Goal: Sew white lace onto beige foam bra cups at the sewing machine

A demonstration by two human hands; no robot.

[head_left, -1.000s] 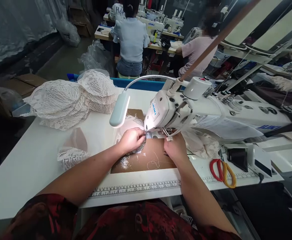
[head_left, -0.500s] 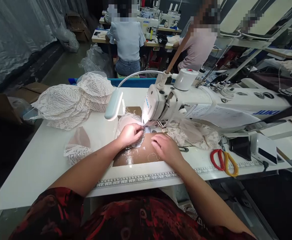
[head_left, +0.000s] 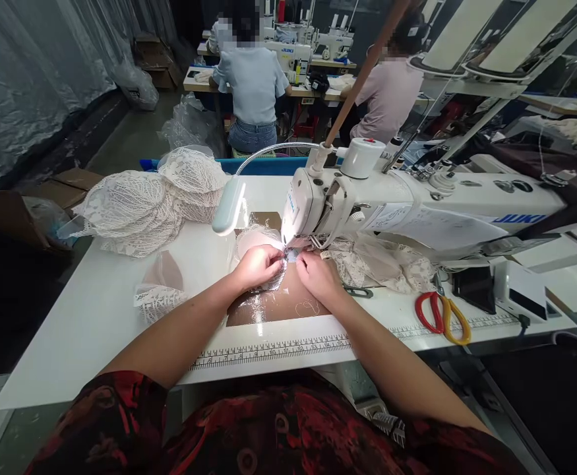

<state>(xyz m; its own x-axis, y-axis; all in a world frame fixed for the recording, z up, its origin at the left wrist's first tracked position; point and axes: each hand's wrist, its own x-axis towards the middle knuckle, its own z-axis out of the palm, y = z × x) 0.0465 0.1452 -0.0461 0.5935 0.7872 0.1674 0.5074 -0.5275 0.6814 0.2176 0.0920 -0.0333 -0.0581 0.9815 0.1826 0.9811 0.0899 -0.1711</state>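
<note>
Just left of the needle of a white sewing machine (head_left: pixel 301 204), my left hand (head_left: pixel 258 265) is closed in a pinch on the edge of a lace cup (head_left: pixel 254 239). The cup lies under the needle area, partly covered by that hand. My right hand (head_left: pixel 316 272) rests on the brown board (head_left: pixel 268 310) to the right of the needle. Its fingers are curled together close to the presser foot; what they hold, if anything, is hidden. A loose thread lies on the board below my right hand.
Stacked lace cups (head_left: pixel 130 204) lie at the left back, with a single cup (head_left: pixel 162 287) nearer. A lamp (head_left: pixel 229 206) overhangs the table. Lace fabric (head_left: pixel 382 260) and red-and-yellow-handled scissors (head_left: pixel 444 316) are at the right. A printed ruler (head_left: pixel 273 351) runs along the front edge.
My right hand has moved left and up toward the needle, its fingers now closer to the presser foot. My left hand stays on the cup. The camera view has shifted slightly.
</note>
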